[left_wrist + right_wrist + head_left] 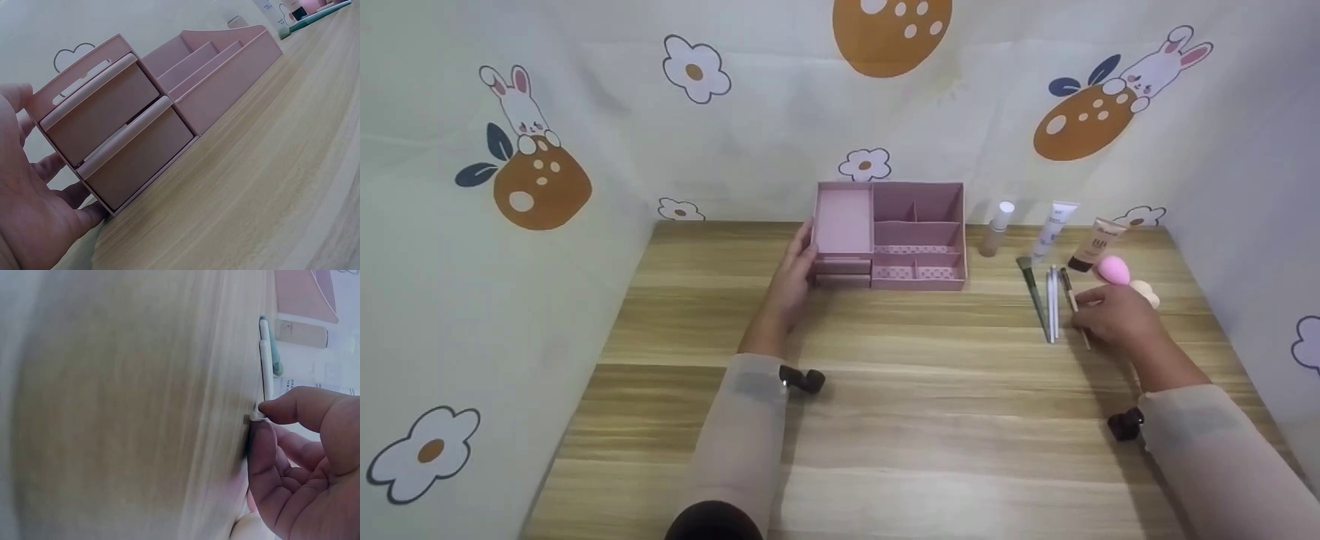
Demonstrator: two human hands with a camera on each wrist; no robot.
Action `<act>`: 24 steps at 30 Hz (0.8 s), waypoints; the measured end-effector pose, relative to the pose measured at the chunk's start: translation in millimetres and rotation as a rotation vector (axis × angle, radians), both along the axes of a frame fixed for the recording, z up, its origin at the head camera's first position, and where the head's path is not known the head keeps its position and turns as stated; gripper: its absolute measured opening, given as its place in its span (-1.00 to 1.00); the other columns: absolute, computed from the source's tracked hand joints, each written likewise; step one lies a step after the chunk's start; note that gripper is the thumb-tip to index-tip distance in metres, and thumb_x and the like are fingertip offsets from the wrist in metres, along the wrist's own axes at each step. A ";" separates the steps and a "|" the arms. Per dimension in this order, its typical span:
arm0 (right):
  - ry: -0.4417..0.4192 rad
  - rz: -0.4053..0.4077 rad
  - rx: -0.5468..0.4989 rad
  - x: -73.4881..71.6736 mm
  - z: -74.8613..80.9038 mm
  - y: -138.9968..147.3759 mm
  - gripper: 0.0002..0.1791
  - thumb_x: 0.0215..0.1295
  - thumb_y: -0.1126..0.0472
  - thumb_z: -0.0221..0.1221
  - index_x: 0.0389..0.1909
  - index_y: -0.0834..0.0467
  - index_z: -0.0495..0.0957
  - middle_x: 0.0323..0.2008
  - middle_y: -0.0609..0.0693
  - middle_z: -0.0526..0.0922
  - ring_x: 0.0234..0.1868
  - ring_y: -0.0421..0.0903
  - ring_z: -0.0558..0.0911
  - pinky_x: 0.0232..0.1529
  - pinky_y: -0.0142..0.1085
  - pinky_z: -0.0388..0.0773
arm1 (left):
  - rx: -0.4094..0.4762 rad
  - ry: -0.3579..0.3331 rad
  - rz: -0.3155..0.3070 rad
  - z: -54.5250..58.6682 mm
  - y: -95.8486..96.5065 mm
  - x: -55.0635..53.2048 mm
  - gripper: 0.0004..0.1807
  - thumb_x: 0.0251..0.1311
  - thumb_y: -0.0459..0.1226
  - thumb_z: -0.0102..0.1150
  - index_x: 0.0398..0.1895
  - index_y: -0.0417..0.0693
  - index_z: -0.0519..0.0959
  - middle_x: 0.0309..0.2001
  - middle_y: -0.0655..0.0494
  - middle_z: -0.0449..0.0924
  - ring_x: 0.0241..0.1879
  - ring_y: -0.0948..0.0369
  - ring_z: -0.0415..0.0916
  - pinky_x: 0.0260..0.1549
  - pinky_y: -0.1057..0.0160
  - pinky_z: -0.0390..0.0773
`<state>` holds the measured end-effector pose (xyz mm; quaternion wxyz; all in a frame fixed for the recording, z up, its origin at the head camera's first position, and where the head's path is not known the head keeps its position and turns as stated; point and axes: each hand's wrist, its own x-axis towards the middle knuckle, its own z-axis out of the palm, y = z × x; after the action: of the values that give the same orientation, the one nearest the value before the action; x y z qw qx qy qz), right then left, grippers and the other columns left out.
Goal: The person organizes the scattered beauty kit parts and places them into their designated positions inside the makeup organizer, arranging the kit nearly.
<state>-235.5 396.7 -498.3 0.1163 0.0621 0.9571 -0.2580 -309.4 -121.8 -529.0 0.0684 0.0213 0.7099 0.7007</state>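
A pink desktop organizer [844, 217] stands at the back of the table, with a flat-topped drawer side and open compartments on its right. My left hand [793, 276] rests against its left side, fingers extended along the wall; in the left wrist view both drawers [138, 154] are pushed in. Over at the right, my right hand [1121, 315] pinches a slim makeup brush [1068, 283] between thumb and index finger, low over the tabletop. Left of that brush lie thin white sticks [1052, 307] and a green-handled brush [1035, 294].
Behind the brushes are a small capped bottle [994, 232], a white tube [1054, 229] and a beige BB cream tube [1095, 244]. A pink makeup sponge [1113, 270] and a cream-coloured one [1144, 294] sit beside my right hand. Patterned cloth [765, 142] walls the table's back and sides.
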 end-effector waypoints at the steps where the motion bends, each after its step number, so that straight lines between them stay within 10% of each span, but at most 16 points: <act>1: 0.006 -0.008 -0.013 0.9 -0.5 0.5 -0.33 0.27 0.03 0.42 0.28 0.37 0.62 0.17 0.42 0.72 0.03 0.25 0.70 -0.14 -0.25 0.54 | -0.003 0.000 0.000 -0.6 -0.1 -0.2 -0.45 0.63 0.18 -0.14 0.61 0.79 0.16 0.77 0.32 -0.05 0.77 0.17 -0.14 0.74 -0.05 -0.01; 9: 0.052 -0.099 -0.171 5.0 1.4 1.0 -0.39 0.29 0.14 0.36 0.31 0.35 0.60 -0.01 0.28 0.83 -0.33 -0.26 0.68 -0.32 -0.42 0.62 | 0.032 0.009 -0.012 -1.8 0.2 -1.4 -0.43 0.65 0.14 -0.14 0.65 0.68 0.16 0.78 0.26 -0.06 0.77 0.15 -0.15 0.74 -0.08 -0.03; 24: 0.019 -0.190 -0.610 4.7 32.3 -52.6 -0.33 0.44 0.22 0.28 0.52 0.28 0.41 -0.31 -0.31 0.72 -0.29 -0.25 0.73 -0.11 -0.32 0.80 | 0.018 0.000 -0.003 -0.4 -0.2 -0.2 -0.42 0.62 0.18 -0.11 0.64 0.72 0.15 0.77 0.28 -0.03 0.76 0.12 -0.11 0.73 -0.09 0.01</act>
<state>-230.7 344.1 -466.0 0.0962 0.1109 0.8267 -0.5432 -309.6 -121.9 -529.4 0.0691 0.0231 0.7036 0.7069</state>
